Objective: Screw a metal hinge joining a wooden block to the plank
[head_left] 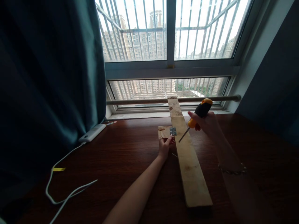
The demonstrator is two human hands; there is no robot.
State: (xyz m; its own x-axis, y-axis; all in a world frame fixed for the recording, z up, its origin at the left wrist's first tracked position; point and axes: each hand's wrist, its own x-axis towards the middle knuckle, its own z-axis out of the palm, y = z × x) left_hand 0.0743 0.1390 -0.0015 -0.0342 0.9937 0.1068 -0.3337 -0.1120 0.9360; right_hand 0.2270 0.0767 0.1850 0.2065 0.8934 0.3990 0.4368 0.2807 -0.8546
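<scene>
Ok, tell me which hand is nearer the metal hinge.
Left. The left hand is close by the near edge of the metal hinge; the right hand is farther off, right of the long board, holding a screwdriver.

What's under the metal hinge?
The metal hinge spans the seam between the small wooden block and the long plank, so both show around its edges. The wood directly beneath its leaves is covered; any holes there can't be seen.
</scene>
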